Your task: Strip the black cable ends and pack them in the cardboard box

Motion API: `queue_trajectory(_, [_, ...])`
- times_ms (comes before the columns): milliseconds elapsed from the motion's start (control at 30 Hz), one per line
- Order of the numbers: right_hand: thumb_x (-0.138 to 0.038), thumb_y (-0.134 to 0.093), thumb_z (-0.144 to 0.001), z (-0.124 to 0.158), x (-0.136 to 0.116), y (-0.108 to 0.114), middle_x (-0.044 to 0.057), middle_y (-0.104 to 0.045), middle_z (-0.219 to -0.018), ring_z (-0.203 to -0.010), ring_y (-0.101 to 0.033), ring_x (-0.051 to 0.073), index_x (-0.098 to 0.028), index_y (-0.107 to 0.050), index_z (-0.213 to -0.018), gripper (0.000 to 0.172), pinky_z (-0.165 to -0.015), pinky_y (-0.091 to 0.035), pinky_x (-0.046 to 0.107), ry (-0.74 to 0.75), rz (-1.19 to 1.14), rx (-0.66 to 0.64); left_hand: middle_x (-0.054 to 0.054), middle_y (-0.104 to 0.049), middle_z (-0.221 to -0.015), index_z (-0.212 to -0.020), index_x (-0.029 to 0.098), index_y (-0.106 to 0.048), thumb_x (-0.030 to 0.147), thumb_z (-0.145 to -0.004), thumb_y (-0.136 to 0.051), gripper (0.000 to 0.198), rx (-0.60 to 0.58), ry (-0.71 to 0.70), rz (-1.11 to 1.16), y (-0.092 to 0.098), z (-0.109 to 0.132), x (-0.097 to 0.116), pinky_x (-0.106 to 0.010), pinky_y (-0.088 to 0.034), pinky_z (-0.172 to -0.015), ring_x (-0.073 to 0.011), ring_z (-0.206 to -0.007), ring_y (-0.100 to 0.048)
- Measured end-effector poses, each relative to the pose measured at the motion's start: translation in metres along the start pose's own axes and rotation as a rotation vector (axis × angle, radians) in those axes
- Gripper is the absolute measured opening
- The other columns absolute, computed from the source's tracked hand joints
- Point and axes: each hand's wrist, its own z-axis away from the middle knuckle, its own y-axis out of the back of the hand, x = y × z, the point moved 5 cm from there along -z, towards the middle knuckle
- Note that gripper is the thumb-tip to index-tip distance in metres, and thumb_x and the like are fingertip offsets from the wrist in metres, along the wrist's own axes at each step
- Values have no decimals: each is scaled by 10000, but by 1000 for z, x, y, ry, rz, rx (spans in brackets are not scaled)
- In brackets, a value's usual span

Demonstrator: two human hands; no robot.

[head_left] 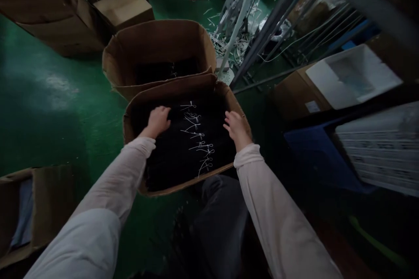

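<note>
Black bundles (170, 148) fill a brown cardboard box (183, 189) in front of me, with a row of thin white ties (196, 135) knotted in bows down their middle. My left hand (159, 120) is over the left part of the bundles, fingers loosely bent and nothing visible in them. At the box's right side, my right hand (235, 124) hovers near the inner wall with its fingers apart and bare. The dark contents make it hard to tell whether either hand touches them.
Just beyond stands a second open cardboard box (157, 30) with dark contents and white ties. Metal bars (271, 22) slant at the right, near a white bin (355, 76) and a blue crate (322, 154). White scraps (229, 45) litter the green floor (81, 117).
</note>
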Motion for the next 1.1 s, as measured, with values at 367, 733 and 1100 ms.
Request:
queue_trajectory(367, [-174, -571, -782, 49, 116, 10, -11, -596, -694, -613, -562, 97, -179, -556, -832, 53, -591, -465, 214, -380, 225, -123, -182, -529, -1157, -1124, 131, -556, 230, -711, -621, 430, -116, -145, 71, -117, 9, 123, -469, -310, -941, -330, -1126, -441])
queue_trajectory(733, [-282, -683, -744, 53, 127, -1, 28, -581, -591, -569, -582, 157, -134, -577, -718, 184, -586, -495, 309, -527, 78, -96, -108, -646, -925, -972, 168, -546, 274, -720, -590, 277, -186, -170, 147, -101, 30, 129, -370, -398, -853, -262, -925, -591])
queue_trajectory(1100, [-210, -655, -671, 98, 54, -51, -55, -586, -590, -534, -590, 97, -174, -512, -779, 183, -542, -506, 216, -102, -581, 60, -16, -682, -931, -1104, 227, -499, 299, -746, -577, 373, -148, -131, 384, -54, 89, 89, -249, -439, -668, -181, -791, -658])
